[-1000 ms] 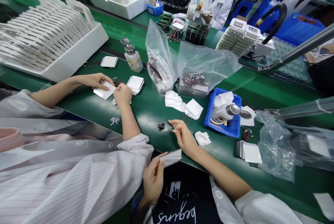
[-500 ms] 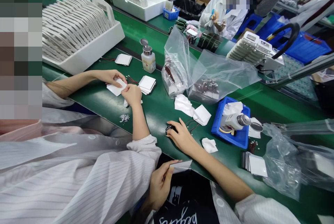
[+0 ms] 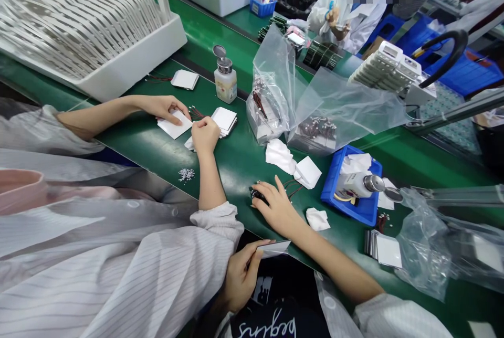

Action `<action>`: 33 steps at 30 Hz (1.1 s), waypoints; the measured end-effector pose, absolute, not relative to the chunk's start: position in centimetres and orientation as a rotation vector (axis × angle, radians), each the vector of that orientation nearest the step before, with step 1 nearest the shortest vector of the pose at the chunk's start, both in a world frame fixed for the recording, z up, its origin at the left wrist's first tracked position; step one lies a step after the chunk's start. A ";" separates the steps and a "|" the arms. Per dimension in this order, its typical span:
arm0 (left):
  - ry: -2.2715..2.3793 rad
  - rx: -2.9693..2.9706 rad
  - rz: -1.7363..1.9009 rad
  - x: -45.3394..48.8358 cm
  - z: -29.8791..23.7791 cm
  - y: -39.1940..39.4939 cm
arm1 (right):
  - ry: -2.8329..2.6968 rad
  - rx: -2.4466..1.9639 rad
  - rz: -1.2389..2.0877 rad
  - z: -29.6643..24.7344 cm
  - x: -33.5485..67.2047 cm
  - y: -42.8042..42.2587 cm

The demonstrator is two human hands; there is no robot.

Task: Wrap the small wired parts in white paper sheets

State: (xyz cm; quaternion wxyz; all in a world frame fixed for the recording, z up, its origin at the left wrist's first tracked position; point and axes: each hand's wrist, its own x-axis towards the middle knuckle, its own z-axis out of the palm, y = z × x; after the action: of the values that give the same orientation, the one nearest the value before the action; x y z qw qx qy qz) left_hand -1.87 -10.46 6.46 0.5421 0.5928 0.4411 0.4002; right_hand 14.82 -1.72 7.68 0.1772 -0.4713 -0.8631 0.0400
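My left hand (image 3: pixel 240 275) is closed on a thin white square panel (image 3: pixel 275 247), held edge-up just off the near edge of the green belt (image 3: pixel 236 159). My right hand (image 3: pixel 275 206) rests on the belt with its fingers curled and pinched over a small pile of black parts (image 3: pixel 255 194). Thin red wires (image 3: pixel 293 187) lie just beyond its fingertips. A folded white cloth (image 3: pixel 317 219) sits right of that hand.
A co-worker on my left in a striped coat handles a white panel (image 3: pixel 173 127) with both hands. Nearby stand a stack of panels (image 3: pixel 384 249), a blue tray (image 3: pixel 334 191) with a dispenser bottle, clear bags of wired parts (image 3: pixel 315 117), a pump bottle (image 3: pixel 225 78) and white racks (image 3: pixel 129 65).
My right hand moved left from beside the black parts onto the pile and curled over it. My left hand still holds the panel. The view shifted slightly.
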 end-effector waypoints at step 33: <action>1.128 1.055 0.851 -1.5 6.8 -10.0 | -2.360 -1.500 0.274 5.7 15.5 -2.4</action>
State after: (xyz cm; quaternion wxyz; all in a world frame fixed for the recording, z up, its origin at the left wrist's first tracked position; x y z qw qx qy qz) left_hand -1.51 -9.97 6.75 0.6361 0.4616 0.4935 0.3724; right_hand 15.52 -2.43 5.71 0.1653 -0.5265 -0.8284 0.0961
